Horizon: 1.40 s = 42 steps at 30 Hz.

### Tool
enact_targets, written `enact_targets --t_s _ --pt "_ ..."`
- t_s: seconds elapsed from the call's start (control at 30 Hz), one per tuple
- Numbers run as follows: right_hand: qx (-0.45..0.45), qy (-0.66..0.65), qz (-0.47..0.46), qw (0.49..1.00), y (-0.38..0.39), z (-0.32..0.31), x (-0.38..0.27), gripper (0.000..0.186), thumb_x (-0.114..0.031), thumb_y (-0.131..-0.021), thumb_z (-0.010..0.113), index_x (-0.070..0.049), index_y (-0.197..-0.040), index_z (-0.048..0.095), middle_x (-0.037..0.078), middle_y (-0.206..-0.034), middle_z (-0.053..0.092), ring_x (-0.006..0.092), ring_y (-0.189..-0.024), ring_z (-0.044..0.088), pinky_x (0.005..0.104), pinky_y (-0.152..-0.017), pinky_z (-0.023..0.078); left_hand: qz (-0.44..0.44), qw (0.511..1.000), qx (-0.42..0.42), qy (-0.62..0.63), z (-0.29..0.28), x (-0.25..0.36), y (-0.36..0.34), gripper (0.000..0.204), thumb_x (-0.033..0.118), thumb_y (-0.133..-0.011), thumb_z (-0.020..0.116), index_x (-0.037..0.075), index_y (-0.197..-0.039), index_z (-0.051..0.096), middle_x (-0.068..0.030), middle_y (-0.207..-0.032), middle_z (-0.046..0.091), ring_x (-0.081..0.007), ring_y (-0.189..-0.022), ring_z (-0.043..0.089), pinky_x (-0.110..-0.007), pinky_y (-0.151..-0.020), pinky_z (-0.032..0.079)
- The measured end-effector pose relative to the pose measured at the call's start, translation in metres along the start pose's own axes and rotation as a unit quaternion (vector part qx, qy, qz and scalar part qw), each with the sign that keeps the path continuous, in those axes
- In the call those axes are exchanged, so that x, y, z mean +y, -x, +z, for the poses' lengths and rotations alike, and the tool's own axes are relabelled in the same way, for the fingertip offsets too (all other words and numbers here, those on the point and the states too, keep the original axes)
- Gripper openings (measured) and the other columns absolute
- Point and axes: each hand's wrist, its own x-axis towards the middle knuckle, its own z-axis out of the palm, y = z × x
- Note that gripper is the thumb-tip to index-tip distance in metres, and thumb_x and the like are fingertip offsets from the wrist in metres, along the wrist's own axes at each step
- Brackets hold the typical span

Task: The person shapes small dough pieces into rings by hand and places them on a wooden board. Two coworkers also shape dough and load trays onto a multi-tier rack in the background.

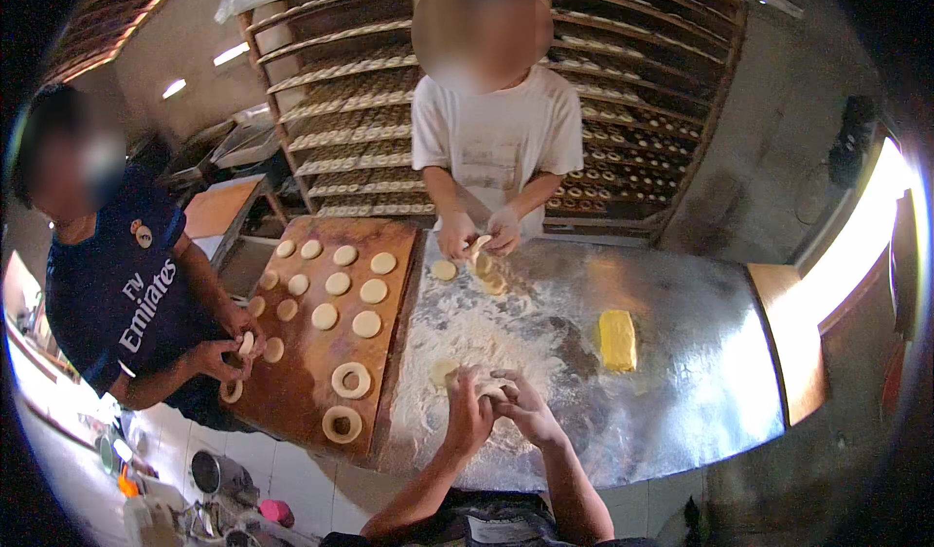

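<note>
Left hand (469, 409) and right hand (527, 411): fingers pinching dough (497, 388) over counter (702, 352). Looks like shaping; next move likely calls for even pressure.

My left hand (471, 413), right hand (530, 415) and forearms (420, 494): bare. Garment (449, 526): dark.
The garment is near-black and carries a pale grey, roughly rectangular patch (496, 529) in front; printed or sewn, I cannot tell. Dark cloth, apparently sleeves, borders the forearms, largely cut off by the lower edge.
</note>
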Motion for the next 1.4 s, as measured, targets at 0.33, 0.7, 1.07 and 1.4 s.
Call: enact_targets --t_s 0.33,0.7,1.07,1.4 --pt "0.011 0.51 -0.17 0.843 -0.005 0.028 -0.018 0.054 -0.049 -0.102 0.043 -0.008 -0.137 0.04 0.01 -0.088 0.069 0.0271 -0.08 0.066 0.0382 -0.083 0.049 -0.289 0.876 -0.183 0.34 -0.035 0.004 -0.002 0.027 0.028 -0.101 0.047 0.01 -0.12 0.046 -0.0148 -0.085 0.065 -0.0338 -0.078 0.068 -0.044 -0.067 0.054" --pt "-0.038 -0.056 0.0 0.998 -0.042 0.094 0.003 0.052 -0.037 -0.102 0.04 -0.009 -0.145 0.037 0.005 -0.091 0.061 0.0101 -0.068 0.052 0.0237 -0.055 0.039 -0.206 0.968 -0.081 0.116 -0.079 -0.038 0.008 0.02 0.028 -0.104 0.043 0.009 -0.107 0.048 -0.0207 -0.063 0.06 -0.0458 -0.061 0.061 -0.056 -0.053 0.046" --pt "-0.141 0.16 -0.073 0.974 -0.117 0.203 0.075 0.061 -0.056 -0.102 0.04 -0.012 -0.143 0.033 0.013 -0.088 0.065 0.0201 -0.069 0.062 0.0309 -0.062 0.052 -0.295 0.954 -0.009 0.042 -0.175 -0.126 0.007 0.028 0.029 -0.105 0.042 0.003 -0.103 0.053 -0.0221 -0.08 0.066 -0.0466 -0.071 0.064 -0.054 -0.06 0.048" --pt "-0.414 -0.189 -0.053 0.889 -0.164 0.266 0.124 0.055 -0.034 -0.106 0.036 -0.008 -0.152 0.024 0.019 -0.126 0.056 0.0239 -0.104 0.059 0.0349 -0.089 0.049 -0.339 0.939 0.037 0.052 -0.242 -0.196 0.016 0.027 0.032 -0.104 0.043 0.007 -0.107 0.051 -0.0245 -0.071 0.063 -0.0509 -0.071 0.062 -0.06 -0.062 0.047"
